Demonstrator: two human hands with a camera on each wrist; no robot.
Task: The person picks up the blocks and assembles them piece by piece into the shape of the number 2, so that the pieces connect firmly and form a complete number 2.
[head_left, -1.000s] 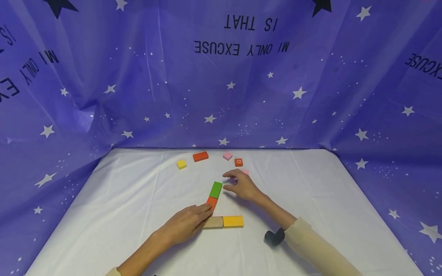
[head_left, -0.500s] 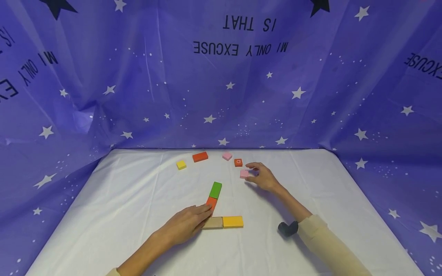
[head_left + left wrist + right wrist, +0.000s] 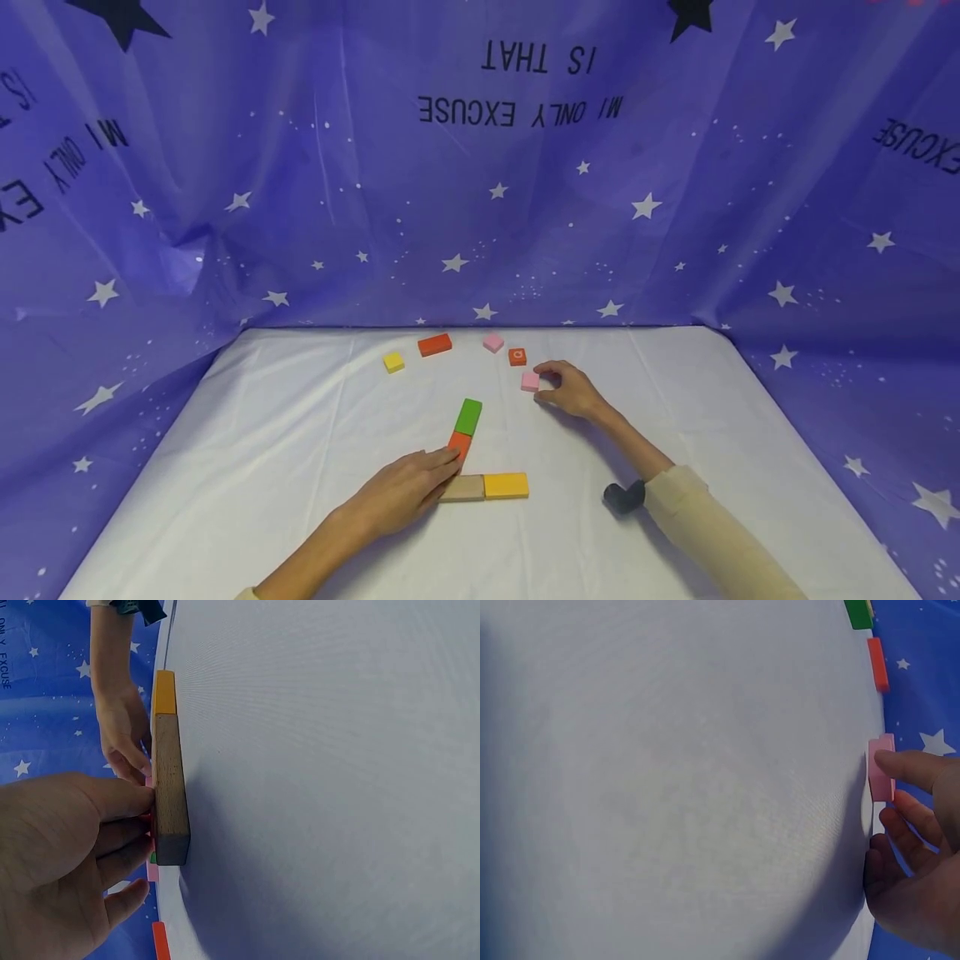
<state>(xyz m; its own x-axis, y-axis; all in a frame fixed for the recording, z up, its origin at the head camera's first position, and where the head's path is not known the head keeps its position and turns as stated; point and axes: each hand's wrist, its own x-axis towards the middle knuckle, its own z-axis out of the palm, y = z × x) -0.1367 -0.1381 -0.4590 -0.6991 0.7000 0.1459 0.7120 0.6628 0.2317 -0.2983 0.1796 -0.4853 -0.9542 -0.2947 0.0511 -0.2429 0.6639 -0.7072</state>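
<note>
In the head view my left hand point(image 3: 405, 492) lies with extended fingers on an orange-red block point(image 3: 461, 442). A green block point(image 3: 468, 416) adjoins that block's far end. Close to the left thumb is a plain wooden block point(image 3: 172, 776), with a yellow-orange block point(image 3: 506, 486) end to end with it. Farther right, my right hand point(image 3: 570, 392) has thumb and fingers spread about a small pink block point(image 3: 530, 382) resting on the table. Its thumb overlaps that block in the right wrist view; a firm pinch is not visible.
Along the far side of the white-covered table point(image 3: 637, 433) lie a yellow block point(image 3: 393, 362), a red block point(image 3: 435, 345), another pink block point(image 3: 493, 342) and an orange-red block with a white mark point(image 3: 517, 357). A purple star-patterned curtain point(image 3: 480, 208) hangs behind.
My right hand has moved rightward from near the green block to the nearer pink block, then stayed there with slight finger movement. The left hand has kept its place.
</note>
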